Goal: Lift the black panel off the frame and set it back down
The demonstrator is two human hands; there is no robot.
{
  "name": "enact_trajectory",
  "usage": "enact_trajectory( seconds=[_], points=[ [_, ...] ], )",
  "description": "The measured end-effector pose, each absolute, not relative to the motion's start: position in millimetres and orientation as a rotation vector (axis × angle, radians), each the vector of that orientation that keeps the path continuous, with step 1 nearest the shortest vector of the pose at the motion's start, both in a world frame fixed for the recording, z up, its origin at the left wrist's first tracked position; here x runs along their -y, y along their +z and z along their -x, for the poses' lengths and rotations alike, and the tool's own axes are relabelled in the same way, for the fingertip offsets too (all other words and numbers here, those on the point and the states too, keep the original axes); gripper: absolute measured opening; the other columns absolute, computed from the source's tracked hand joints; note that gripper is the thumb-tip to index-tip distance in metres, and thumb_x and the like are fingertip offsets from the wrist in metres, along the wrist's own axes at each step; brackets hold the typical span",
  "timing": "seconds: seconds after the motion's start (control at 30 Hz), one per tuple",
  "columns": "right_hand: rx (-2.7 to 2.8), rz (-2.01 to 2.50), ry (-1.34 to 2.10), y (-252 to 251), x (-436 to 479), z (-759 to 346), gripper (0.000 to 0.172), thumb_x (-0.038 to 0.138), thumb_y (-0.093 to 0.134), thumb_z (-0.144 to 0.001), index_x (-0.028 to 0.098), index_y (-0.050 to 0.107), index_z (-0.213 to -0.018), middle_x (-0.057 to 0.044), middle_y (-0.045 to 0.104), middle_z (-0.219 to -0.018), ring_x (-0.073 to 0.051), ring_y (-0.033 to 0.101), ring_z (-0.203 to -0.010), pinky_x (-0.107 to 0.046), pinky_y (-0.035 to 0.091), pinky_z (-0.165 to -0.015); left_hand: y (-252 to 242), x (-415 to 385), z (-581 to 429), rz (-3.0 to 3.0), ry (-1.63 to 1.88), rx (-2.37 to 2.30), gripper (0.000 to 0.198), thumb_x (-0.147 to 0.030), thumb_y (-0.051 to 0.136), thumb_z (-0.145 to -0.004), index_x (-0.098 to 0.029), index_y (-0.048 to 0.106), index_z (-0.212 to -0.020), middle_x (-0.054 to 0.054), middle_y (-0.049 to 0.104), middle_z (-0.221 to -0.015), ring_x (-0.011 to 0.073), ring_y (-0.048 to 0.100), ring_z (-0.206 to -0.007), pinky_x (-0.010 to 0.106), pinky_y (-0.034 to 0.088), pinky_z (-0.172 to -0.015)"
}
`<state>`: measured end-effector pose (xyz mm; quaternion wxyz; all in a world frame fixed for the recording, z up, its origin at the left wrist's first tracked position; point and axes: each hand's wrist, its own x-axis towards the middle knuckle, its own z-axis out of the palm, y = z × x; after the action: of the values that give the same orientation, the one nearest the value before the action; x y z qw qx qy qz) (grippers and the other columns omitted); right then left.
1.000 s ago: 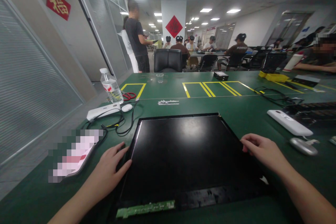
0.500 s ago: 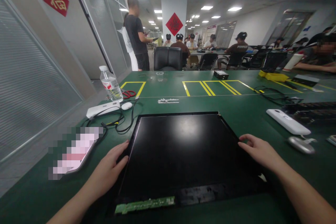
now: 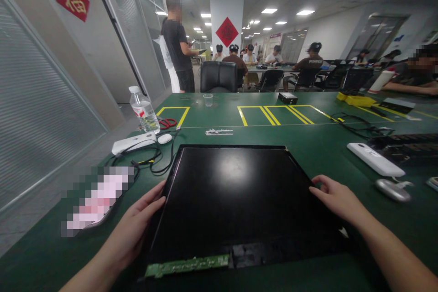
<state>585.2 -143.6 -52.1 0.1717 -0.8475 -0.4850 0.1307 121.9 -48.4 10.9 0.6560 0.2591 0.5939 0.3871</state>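
Panel (image 3: 236,200): located between the two hands, dark face up, over the table (image 3: 260,136). Whether its whole underside meets the table cannot be told.

Left hand (image 3: 138,219): closed on the panel's left edge, thumb at the rim, fingers partly hidden beside and below it. Right hand (image 3: 335,195): fingers bent, thumb and forefinger pinching the panel's right edge; the remaining fingers are largely out of sight.

Board (image 3: 188,265): green, narrow, along the panel's near edge, to the right of the left hand and nearer the wearer.

Beyond the left hand: cable (image 3: 163,173), loosely looped; further off, bottle (image 3: 145,112), upright, with scissors (image 3: 167,123) just beside it, red-handled.

Beyond the right hand, to its right: white device (image 3: 375,159), with a silver item (image 3: 393,190) near it, closer to the hand. Neither is touched.
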Motion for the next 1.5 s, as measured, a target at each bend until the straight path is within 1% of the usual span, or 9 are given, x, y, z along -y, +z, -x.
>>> enact_trajectory(
  seconds=[0.13,0.27,0.5,0.63,0.8,0.9,1.17,1.33,1.5],
  points=[
    [1.382,2.402,0.374,-52,143,-585,0.032,0.049,0.05,-0.078,0.024,0.063,-0.093,0.001,0.061,-0.061,-0.02,0.061,-0.059,-0.032,0.04,-0.057,8,50,-125,-0.545,0.917,-1.308,0.059,-0.009,0.06,-0.084,-0.032,0.055,-0.139,0.004,0.083,-0.092,0.0258,0.079,-0.078,0.033,0.064,-0.065],
    [1.372,2.389,0.368,-52,144,-584,0.032,0.049,0.05,-0.078,0.023,0.064,-0.092,0.001,0.061,-0.06,-0.02,0.06,-0.059,-0.032,0.041,-0.056,-2,48,-125,-0.565,0.934,-1.271,0.059,-0.01,0.061,-0.084,-0.032,0.053,-0.139,0.004,0.082,-0.095,0.0256,0.079,-0.076,0.036,0.064,-0.068],
    [1.381,2.392,0.383,-51,144,-584,0.032,0.049,0.05,-0.079,0.023,0.063,-0.094,0.0,0.061,-0.06,-0.021,0.061,-0.06,-0.032,0.041,-0.057,-19,43,-115,-0.661,0.913,-1.183,0.078,-0.012,0.074,-0.072,-0.045,0.047,-0.138,-0.002,0.078,-0.111,0.0244,0.079,-0.069,0.037,0.063,-0.064],
    [1.383,2.383,0.364,-51,143,-583,0.031,0.049,0.051,-0.079,0.024,0.064,-0.092,0.001,0.061,-0.06,-0.02,0.06,-0.058,-0.031,0.04,-0.055,-16,44,-115,-0.692,0.846,-1.181,0.072,-0.021,0.081,-0.07,-0.036,0.053,-0.135,0.003,0.079,-0.109,0.026,0.078,-0.075,0.035,0.063,-0.064],
    [1.373,2.372,0.352,-52,144,-584,0.031,0.048,0.052,-0.078,0.024,0.065,-0.092,0.001,0.061,-0.059,-0.02,0.06,-0.057,-0.031,0.039,-0.055,-10,45,-112,-0.778,0.837,-1.214,0.081,-0.042,0.093,-0.052,-0.029,0.063,-0.126,0.005,0.081,-0.106,0.0277,0.078,-0.076,0.031,0.062,-0.058],
    [1.389,2.373,0.369,-54,143,-585,0.032,0.049,0.051,-0.079,0.024,0.064,-0.094,0.001,0.061,-0.06,-0.02,0.06,-0.058,-0.031,0.04,-0.056,-12,43,-106,-0.875,0.825,-1.217,0.073,-0.049,0.088,-0.059,-0.029,0.065,-0.125,0.006,0.081,-0.106,0.0287,0.078,-0.086,0.031,0.062,-0.065],
    [1.403,2.365,0.353,-56,143,-587,0.031,0.049,0.05,-0.078,0.024,0.064,-0.092,0.001,0.061,-0.06,-0.02,0.06,-0.058,-0.031,0.04,-0.057,-14,43,-100,-0.919,0.791,-1.217,0.062,-0.045,0.078,-0.073,-0.029,0.063,-0.131,0.008,0.078,-0.116,0.0332,0.073,-0.102,0.041,0.06,-0.082],
    [1.409,2.388,0.402,-53,142,-585,0.034,0.05,0.047,-0.08,0.024,0.062,-0.096,0.001,0.06,-0.061,-0.021,0.06,-0.061,-0.033,0.041,-0.059,-11,42,-102,-0.92,0.791,-1.258,0.053,-0.036,0.074,-0.076,-0.028,0.066,-0.128,0.008,0.078,-0.114,0.0326,0.073,-0.103,0.04,0.059,-0.084],
    [1.396,2.38,0.38,-53,142,-584,0.032,0.049,0.047,-0.079,0.024,0.061,-0.094,0.001,0.059,-0.06,-0.021,0.059,-0.059,-0.033,0.04,-0.058,-10,41,-104,-0.911,0.78,-1.266,0.055,-0.033,0.072,-0.075,-0.028,0.065,-0.129,0.008,0.078,-0.115,0.0342,0.071,-0.106,0.041,0.06,-0.085]
  ],
)
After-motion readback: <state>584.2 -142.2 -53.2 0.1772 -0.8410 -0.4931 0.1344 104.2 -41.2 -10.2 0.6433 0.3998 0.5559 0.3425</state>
